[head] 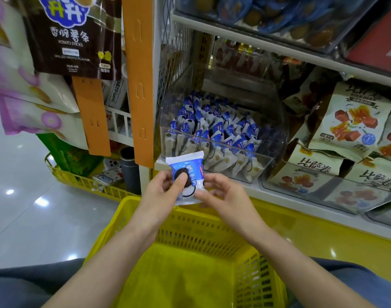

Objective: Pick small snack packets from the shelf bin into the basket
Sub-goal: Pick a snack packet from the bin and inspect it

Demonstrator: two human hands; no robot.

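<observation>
A small blue-and-white cookie packet [191,168] is held upright in front of the shelf, above the far rim of the yellow basket [190,263]. My left hand [162,192] pinches it, thumb on its front. My right hand [225,196] holds its right lower edge with curled fingers. Behind the packet, a clear shelf bin [265,152] holds several more of the same packets [214,130]. Nothing lies on the part of the basket's floor that shows.
Beige snack bags [354,123] crowd the shelf to the right of the bin. Orange hanging strips [141,81] with a brown potato-stick bag [72,34] hang at the left. A second yellow basket [85,181] sits on the shiny floor at the left.
</observation>
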